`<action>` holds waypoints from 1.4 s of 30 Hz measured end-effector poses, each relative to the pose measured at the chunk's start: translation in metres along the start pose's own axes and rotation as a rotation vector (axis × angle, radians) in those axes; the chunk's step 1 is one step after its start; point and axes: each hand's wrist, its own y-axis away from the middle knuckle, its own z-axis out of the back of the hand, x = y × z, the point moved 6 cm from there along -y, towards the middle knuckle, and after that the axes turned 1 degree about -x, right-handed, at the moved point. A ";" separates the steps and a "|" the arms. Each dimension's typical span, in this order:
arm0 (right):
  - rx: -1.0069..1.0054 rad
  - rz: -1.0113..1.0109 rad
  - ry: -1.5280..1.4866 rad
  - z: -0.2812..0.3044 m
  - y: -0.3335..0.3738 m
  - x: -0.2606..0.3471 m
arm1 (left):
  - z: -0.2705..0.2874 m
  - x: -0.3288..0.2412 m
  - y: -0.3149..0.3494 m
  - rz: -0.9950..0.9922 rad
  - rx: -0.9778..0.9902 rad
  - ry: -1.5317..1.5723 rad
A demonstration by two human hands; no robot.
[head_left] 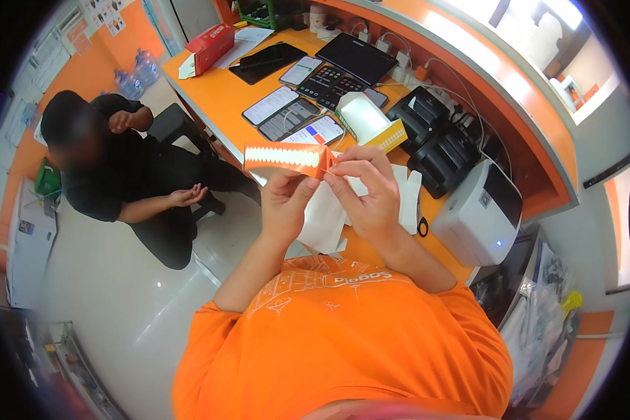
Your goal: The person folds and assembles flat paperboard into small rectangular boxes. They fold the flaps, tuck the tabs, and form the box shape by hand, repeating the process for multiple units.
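Observation:
A small orange carton with a row of white scallops along its side is held up over the desk. My left hand grips it from below near its right end, fingers closed around it. At that same end, my right hand pinches at the carton's edge or end flap with thumb and fingertips. What exactly lies between those fingertips is too small to make out. Beneath both hands, white paper sheets lie on the orange desk.
Several phones, a black tablet and an open yellow-and-white box lie ahead. To the right are scissors, black devices and a white printer. A red box stands far left. Another person sits at left.

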 end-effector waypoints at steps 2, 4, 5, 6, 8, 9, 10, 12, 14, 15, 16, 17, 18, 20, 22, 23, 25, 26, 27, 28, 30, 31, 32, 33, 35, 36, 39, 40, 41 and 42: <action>0.014 -0.005 -0.010 -0.003 0.001 -0.003 | -0.002 -0.002 0.002 -0.077 0.041 -0.115; 0.022 -0.011 -0.015 -0.005 0.001 -0.007 | -0.002 -0.002 0.003 -0.101 0.024 -0.146; 0.014 0.024 -0.008 -0.006 0.002 -0.006 | -0.002 -0.002 0.003 -0.103 0.007 -0.123; 0.001 0.059 -0.006 -0.007 0.003 -0.004 | -0.002 -0.002 0.002 -0.100 -0.007 -0.090; -0.007 0.125 0.000 -0.010 0.007 0.001 | 0.000 -0.006 0.000 -0.103 -0.058 -0.041; -0.004 0.155 0.005 -0.013 0.009 0.004 | 0.001 -0.008 -0.001 -0.088 -0.098 -0.010; 0.011 0.192 0.016 -0.015 0.011 0.007 | 0.000 -0.011 -0.001 -0.102 -0.086 0.032; 0.105 0.233 0.139 -0.022 0.013 0.007 | -0.001 -0.014 -0.001 -0.103 -0.095 0.116; 0.169 0.284 0.308 -0.028 0.015 0.005 | -0.001 -0.013 -0.002 -0.046 -0.107 0.055; 0.204 0.295 0.372 -0.029 0.016 0.004 | 0.000 -0.012 -0.003 -0.026 -0.123 0.042; 0.222 0.283 0.329 -0.029 0.016 0.002 | 0.002 -0.012 -0.005 -0.007 -0.139 0.030; 0.242 0.266 0.285 -0.029 0.017 0.000 | 0.005 -0.009 -0.005 0.046 -0.206 0.060; 0.273 0.245 0.246 -0.029 0.018 -0.002 | 0.008 -0.010 -0.008 0.036 -0.239 0.113; 0.184 0.160 0.157 -0.023 0.018 -0.007 | 0.019 -0.013 -0.013 0.045 -0.343 0.236; 0.182 0.095 0.109 -0.022 0.017 -0.014 | 0.032 -0.019 -0.020 0.060 -0.437 0.317; 0.214 0.069 0.102 -0.023 0.017 -0.018 | 0.037 -0.021 -0.021 0.085 -0.479 0.373; 0.235 0.039 0.112 -0.023 0.018 -0.021 | 0.040 -0.020 -0.019 0.142 -0.546 0.437; 0.236 0.007 0.059 -0.023 0.018 -0.024 | 0.037 -0.019 -0.018 0.162 -0.521 0.449; 0.221 -0.028 0.004 -0.021 0.017 -0.026 | 0.033 -0.016 -0.016 0.181 -0.495 0.463; 0.208 -0.057 -0.053 -0.020 0.017 -0.027 | 0.028 -0.014 -0.014 0.195 -0.449 0.481; 0.267 -0.093 -0.097 -0.025 0.018 -0.029 | 0.017 -0.006 -0.009 0.292 -0.330 0.352; 0.304 -0.117 -0.121 -0.028 0.020 -0.029 | 0.013 -0.003 -0.006 0.307 -0.292 0.278; 0.294 -0.152 -0.174 -0.030 0.020 -0.030 | 0.009 0.000 -0.004 0.322 -0.247 0.206; 0.285 -0.196 -0.223 -0.031 0.022 -0.030 | 0.010 0.001 -0.005 0.319 -0.229 0.193; 0.241 -0.240 -0.281 -0.033 0.025 -0.030 | 0.009 0.002 -0.006 0.329 -0.174 0.208; 0.205 -0.240 -0.291 -0.032 0.026 -0.029 | 0.011 0.004 -0.005 0.352 -0.180 0.201; 0.139 -0.351 -0.280 -0.027 0.026 -0.036 | 0.002 0.006 -0.003 0.374 -0.012 0.079; 0.136 -0.423 -0.265 -0.025 0.026 -0.041 | 0.000 0.005 -0.002 0.320 0.028 -0.148; 0.124 -0.377 -0.239 -0.019 0.020 -0.042 | -0.002 0.004 -0.001 0.260 0.069 -0.375; 0.156 -0.418 -0.225 -0.016 0.017 -0.047 | -0.007 0.001 0.000 0.172 0.116 -0.595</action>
